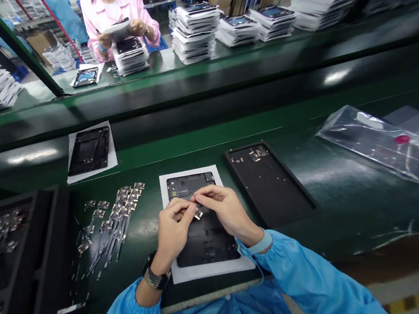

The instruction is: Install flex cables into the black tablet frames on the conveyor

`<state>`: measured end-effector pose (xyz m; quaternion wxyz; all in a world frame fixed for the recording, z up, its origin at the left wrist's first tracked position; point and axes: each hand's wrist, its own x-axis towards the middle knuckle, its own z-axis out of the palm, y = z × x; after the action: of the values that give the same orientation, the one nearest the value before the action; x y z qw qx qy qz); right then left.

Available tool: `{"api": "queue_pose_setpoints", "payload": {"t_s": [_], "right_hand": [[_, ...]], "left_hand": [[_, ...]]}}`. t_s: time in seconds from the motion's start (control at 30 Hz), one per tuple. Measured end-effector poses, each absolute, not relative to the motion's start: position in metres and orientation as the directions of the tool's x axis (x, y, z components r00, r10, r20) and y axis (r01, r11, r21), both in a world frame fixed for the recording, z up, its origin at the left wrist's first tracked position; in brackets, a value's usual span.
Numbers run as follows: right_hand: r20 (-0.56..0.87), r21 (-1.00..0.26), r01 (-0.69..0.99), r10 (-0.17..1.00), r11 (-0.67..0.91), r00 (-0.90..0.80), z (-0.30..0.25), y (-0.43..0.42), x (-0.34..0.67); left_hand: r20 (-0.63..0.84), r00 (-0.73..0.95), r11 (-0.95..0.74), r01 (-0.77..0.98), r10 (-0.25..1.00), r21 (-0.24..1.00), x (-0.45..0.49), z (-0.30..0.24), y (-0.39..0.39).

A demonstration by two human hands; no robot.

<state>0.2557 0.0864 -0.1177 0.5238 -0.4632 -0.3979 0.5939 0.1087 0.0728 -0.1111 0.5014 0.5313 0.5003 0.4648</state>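
Between my fingertips is a small circuit board (199, 214), held over a black tablet housing (205, 240). My left hand (176, 224) pinches the little board from the left, fingers closed. Just above it, my right hand (224, 207) has thumb and index finger pressed together; what they grip, if anything, is too small to make out. The housing lies flat on a white sheet (176, 276) on the green bench. Left of it rest several small circuit boards with flex cables (123, 205), fanned out in a pile.
A black tray (275, 184) with a few small parts stands at right, near a clear plastic bag (387, 147). Another tablet housing (89, 150) lies on paper at back left. Black foam trays (44, 242) border the left. Across the bench, a person in pink (116, 19) handles stacked parts.
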Motion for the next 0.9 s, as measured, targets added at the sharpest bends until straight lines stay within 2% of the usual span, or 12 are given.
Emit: {"api": "queue_pose_setpoints", "payload": {"t_s": [0.13, 0.23, 0.5, 0.6, 0.77, 0.9], "right_hand": [[-0.086, -0.98, -0.186, 0.994, -0.072, 0.07, -0.115, 0.089, 0.267], [-0.067, -0.995, -0.077, 0.995, -0.061, 0.068, -0.114, 0.089, 0.274], [-0.023, -0.983, 0.183, 0.983, 0.011, -0.182, -0.114, 0.084, 0.267], [-0.081, -0.979, 0.202, 0.962, -0.027, -0.262, -0.117, 0.083, 0.265], [-0.236, -0.97, 0.144, 0.911, -0.197, -0.339, -0.123, 0.082, 0.262], [-0.191, -0.975, 0.175, 0.927, -0.14, -0.322, -0.124, 0.082, 0.262]], "left_hand": [[-0.06, 0.013, 0.059, 0.057, 0.998, 0.997, 0.103, -0.112, 0.075], [-0.151, -0.068, 0.152, 0.004, 0.986, 0.988, 0.096, -0.113, 0.079], [-0.222, -0.074, 0.215, -0.097, 0.972, 0.972, 0.086, -0.111, 0.084], [-0.252, -0.053, 0.248, -0.064, 0.966, 0.967, 0.084, -0.11, 0.084], [-0.265, -0.03, 0.264, -0.041, 0.964, 0.964, 0.084, -0.11, 0.084], [-0.264, -0.029, 0.263, -0.035, 0.964, 0.964, 0.085, -0.112, 0.085]]}}
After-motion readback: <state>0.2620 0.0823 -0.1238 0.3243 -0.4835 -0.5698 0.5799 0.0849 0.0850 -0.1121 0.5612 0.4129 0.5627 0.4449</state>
